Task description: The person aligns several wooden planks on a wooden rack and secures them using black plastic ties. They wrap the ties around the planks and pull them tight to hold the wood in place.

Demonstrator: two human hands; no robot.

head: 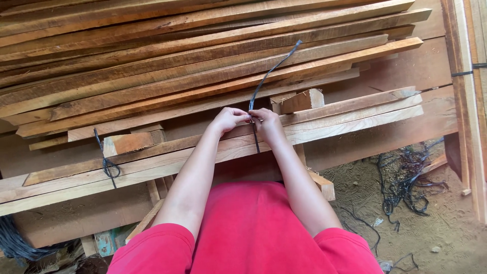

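A thin black plastic strap [264, 81] is pinched by the left hand [229, 120] and right hand [267, 125]. It is wrapped around a bundle of long rough-sawn wooden slats [350, 114], and both hands are closed on it.

Stacked timber planks [203, 45], sandy dirt floor [406, 238], daylight

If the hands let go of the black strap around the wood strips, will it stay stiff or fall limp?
The black strap probably is semi-stiff: its free end stands up in a curve above the left hand and right hand. It looks thin and light. The tied strap keeps bent loops, so it likely holds a bend.
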